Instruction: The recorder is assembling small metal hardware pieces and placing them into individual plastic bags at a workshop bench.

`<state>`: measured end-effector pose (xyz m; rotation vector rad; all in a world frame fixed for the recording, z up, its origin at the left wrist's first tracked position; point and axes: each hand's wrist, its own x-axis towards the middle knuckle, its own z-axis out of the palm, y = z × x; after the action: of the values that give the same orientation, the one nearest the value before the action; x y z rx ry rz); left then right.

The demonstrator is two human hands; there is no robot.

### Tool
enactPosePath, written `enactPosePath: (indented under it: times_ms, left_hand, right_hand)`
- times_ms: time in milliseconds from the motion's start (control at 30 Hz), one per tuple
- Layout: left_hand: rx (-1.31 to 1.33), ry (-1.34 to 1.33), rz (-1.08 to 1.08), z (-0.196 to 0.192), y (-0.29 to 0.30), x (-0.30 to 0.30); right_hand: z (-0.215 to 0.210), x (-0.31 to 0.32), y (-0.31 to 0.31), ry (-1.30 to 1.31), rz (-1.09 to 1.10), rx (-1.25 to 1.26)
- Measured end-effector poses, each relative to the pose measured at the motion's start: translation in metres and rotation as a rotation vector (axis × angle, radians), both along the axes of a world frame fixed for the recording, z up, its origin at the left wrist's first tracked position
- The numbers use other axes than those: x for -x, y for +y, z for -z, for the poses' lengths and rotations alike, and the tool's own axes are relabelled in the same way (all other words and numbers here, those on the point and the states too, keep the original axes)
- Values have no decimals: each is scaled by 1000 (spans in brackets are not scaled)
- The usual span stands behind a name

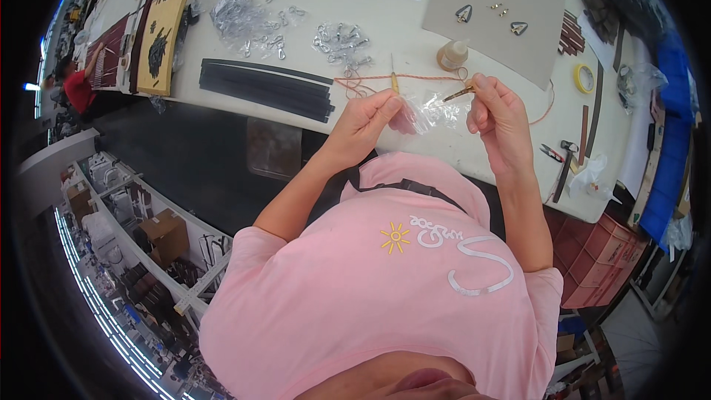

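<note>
Over the near edge of the table, my left hand [364,122] pinches a crumpled clear plastic bag [427,112] between thumb and fingers. My right hand [498,115] is closed on a slim brass-coloured piece [459,94] that points left above the bag; its exact kind is too small to tell. Just beyond my left fingers lies an awl [395,83] with a yellow handle. An orange cord [426,76] runs across the table behind both hands. A bottle [452,55] of amber liquid stands past the bag.
Dark strips [263,90] lie at left, with bagged metal snap hooks [341,43] behind them. A grey board [485,22] carries triangular metal fittings [464,13]. Yellow tape [584,78], snips [552,152] and a hammer [567,155] lie right. Another person [80,89] works far left.
</note>
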<state>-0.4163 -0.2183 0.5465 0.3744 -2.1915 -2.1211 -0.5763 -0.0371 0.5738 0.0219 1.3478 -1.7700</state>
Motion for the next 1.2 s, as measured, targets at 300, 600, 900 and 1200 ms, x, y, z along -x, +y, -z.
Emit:
enactPosePath:
  times_ms: [300, 600, 900, 1200]
  left_hand:
    - [224, 88, 47, -9, -3, 12]
    - [219, 212, -65, -7, -1, 24]
    - [-392, 113, -111, -16, -1, 44]
    - [-814, 81, -57, -20, 0, 46]
  right_hand:
    - [-11, -3, -7, 85, -42, -21]
    - [-16, -16, -21, 381, -49, -119]
    - [-36, -9, -35, 1200, -68, -299]
    - [-48, -6, -35, 1351, -171, -260]
